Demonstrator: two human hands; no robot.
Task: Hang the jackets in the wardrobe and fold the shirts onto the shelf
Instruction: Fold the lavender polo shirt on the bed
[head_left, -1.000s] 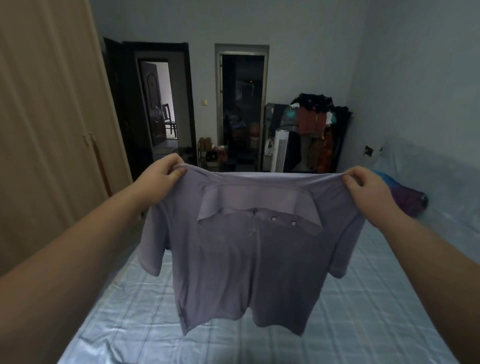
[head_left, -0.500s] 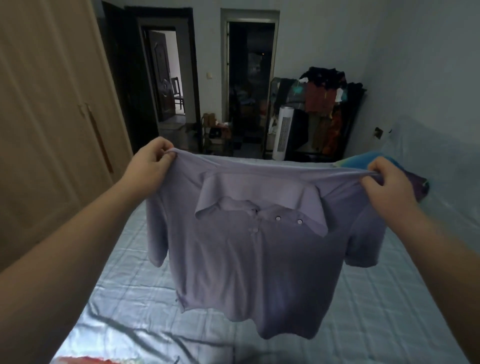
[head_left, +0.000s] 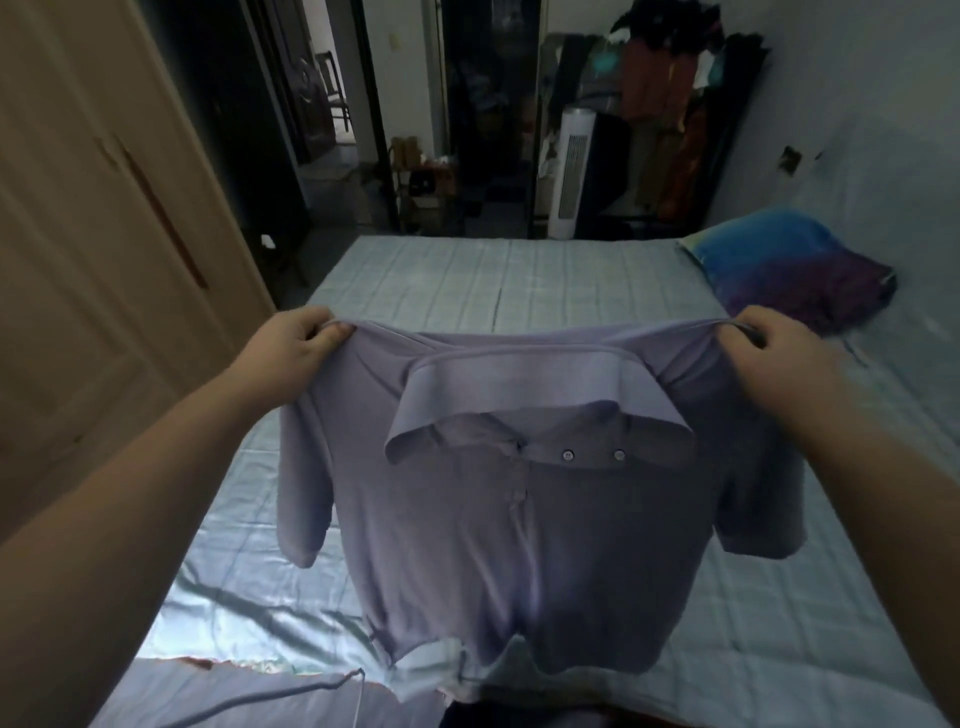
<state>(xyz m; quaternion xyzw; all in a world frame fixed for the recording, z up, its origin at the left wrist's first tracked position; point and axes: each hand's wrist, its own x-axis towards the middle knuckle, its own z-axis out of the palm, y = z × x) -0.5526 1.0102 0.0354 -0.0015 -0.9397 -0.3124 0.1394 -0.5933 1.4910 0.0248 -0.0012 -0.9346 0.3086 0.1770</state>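
Head: both hands (head_left: 291, 349) tight on shirt (head_left: 519, 545)

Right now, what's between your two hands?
In the head view, only the lilac polo shirt spans from left hand to right hand, its collar midway; each hand pinches a shoulder.

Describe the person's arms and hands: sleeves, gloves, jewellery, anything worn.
Both arms are bare as far as the view reaches: no sleeve shows on the left forearm or the right forearm. The left hand and the right hand wear no gloves, and no watch, ring or bracelet is visible.
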